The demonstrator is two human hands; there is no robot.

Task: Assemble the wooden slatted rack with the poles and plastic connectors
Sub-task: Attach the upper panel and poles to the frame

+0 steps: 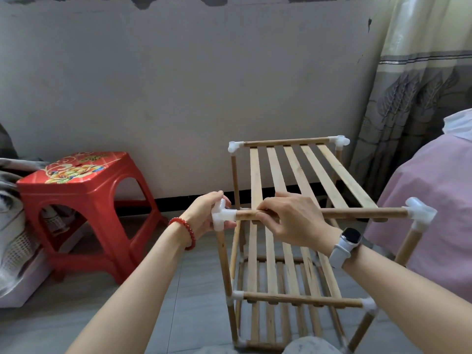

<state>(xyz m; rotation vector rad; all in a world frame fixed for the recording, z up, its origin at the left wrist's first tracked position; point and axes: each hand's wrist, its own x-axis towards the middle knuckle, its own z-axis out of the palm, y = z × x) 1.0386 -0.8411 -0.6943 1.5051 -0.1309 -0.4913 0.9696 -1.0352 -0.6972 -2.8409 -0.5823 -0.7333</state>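
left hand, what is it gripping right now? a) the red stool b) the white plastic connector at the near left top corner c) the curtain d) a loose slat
b: the left hand curls round the white plastic connector at the near left top corner of the rack, while the right hand grips the front pole beside it.

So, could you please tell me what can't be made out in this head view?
- Whether the front pole is fully seated in the near-left connector: the left hand covers that joint.
- The rack's near bottom corners: cut off by the lower edge and a blurred knee.
- The right hand's fingertips: curled behind the pole.
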